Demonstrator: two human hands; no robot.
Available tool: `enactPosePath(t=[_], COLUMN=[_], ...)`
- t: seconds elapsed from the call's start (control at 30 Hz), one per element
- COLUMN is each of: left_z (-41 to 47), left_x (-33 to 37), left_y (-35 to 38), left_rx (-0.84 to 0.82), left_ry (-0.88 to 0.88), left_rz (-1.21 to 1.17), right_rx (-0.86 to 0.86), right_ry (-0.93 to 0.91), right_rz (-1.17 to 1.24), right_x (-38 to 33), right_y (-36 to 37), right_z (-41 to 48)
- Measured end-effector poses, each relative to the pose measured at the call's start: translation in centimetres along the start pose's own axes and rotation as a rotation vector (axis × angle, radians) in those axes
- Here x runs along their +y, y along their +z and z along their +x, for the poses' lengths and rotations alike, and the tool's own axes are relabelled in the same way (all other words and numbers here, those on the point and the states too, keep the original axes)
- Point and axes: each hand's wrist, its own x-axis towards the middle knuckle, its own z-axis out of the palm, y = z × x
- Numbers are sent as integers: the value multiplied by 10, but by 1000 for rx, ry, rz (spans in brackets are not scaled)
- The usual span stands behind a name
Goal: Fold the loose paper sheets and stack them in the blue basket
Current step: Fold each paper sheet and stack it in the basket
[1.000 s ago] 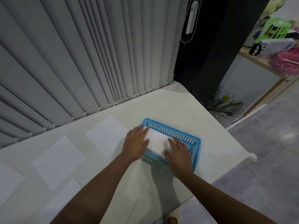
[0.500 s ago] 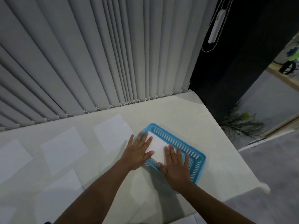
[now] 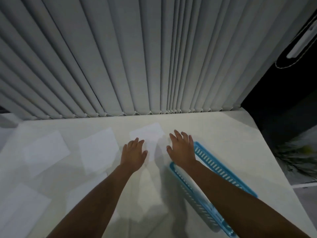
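The blue basket (image 3: pixel 221 170) sits at the right on the white table, partly under my right forearm, with a sliver of folded white paper (image 3: pixel 192 183) showing inside. A loose white sheet (image 3: pixel 148 134) lies flat just left of the basket. My left hand (image 3: pixel 133 154) hovers open over that sheet's near left part. Open with fingers spread, my right hand (image 3: pixel 181 148) is over the sheet's right edge, beside the basket's far corner. Neither hand holds anything. More loose sheets lie to the left (image 3: pixel 98 150) (image 3: pixel 45 148), and near the front (image 3: pixel 20 208) (image 3: pixel 147 196).
Grey vertical blinds (image 3: pixel 137 57) hang along the table's far edge. The table (image 3: pixel 223 124) ends at the right, where a dark panel (image 3: pixel 283 100) and a plant (image 3: pixel 298 157) stand beyond it.
Both hands have left the basket and moved left and away from me to the nearest loose sheet. The view has swung left, so the basket now lies at the right.
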Motion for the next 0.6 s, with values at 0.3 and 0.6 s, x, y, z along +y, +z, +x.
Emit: enactPosePath(t=[0.3, 0.6], left_z=[78, 102], left_x=[-59, -49], left_y=[-17, -8], left_rx=[-99, -71], left_ry=[-68, -97], left_rz=[-107, -241], right_rx=[-223, -208], right_ry=[-67, -94], right_rz=[-123, -154], right_x=[-66, -64], right_y=[23, 35], right_z=[124, 149])
